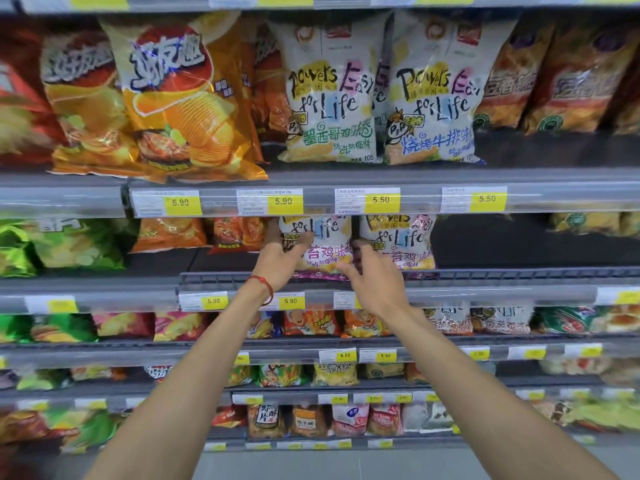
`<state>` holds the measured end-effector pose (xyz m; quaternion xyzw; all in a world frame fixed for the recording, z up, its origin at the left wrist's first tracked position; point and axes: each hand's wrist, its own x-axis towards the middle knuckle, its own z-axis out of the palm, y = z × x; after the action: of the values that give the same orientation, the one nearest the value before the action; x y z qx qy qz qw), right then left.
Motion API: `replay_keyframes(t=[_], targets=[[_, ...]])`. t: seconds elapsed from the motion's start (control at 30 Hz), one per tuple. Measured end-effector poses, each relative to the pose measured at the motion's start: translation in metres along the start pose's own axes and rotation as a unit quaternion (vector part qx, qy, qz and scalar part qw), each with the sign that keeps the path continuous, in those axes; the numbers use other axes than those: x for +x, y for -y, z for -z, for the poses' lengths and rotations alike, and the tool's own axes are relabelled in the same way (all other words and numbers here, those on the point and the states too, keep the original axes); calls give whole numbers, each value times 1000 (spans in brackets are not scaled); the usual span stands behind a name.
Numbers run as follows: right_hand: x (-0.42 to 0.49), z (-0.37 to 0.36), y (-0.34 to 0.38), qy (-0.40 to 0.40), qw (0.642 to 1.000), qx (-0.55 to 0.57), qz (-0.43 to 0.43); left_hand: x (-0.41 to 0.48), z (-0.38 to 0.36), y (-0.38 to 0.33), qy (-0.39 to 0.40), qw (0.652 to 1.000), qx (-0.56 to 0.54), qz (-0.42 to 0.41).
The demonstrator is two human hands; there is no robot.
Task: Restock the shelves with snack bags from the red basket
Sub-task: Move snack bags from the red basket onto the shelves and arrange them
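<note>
Store aisle, grey metal shelves (485, 273) fill the frame, five tiers in view, grey floor (346, 465) along the bottom edge. Yellow price tags (181, 202) run along each shelf front.

White snack bag (323, 237) with a purple base stands upright on the second shelf from the top, frame centre, its top hidden behind the tag strip. It touches a matching bag (401, 240) on its right.

Left hand (282, 258) grips the bag's left edge, thumb across the front, fingers behind. There is a red string bracelet (263, 284) on that wrist. Right hand (375, 275) holds the bag's right edge, thumb on the lower front, fingers reaching into the dark gap between the two bags.

Top shelf: orange chip bags (187, 98) upper left, two white bags at centre. Green bags (69, 244) sit mid left. Dark bare shelf shows right of the matching bag. Lower tiers hold small mixed packs, blurred.
</note>
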<state>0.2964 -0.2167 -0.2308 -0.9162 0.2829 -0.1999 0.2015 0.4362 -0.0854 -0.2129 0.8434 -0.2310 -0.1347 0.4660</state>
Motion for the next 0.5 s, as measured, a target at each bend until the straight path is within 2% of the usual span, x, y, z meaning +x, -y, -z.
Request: replay_keyframes(t=[0.07,0.2,0.3,0.5], targets=[[4,-2,4,-7,1000,-26,-16,-1,7,3,39,999,2,-8],[12,-5,9,-11,999,-42,-32,-2,20,12,124,989,-73,-30],[15,-1,9,-23,998,-60,-28,7,26,21,134,988,-44,-64],[18,0,11,-29,995,-91,-35,23,30,29,139,988,13,-72]])
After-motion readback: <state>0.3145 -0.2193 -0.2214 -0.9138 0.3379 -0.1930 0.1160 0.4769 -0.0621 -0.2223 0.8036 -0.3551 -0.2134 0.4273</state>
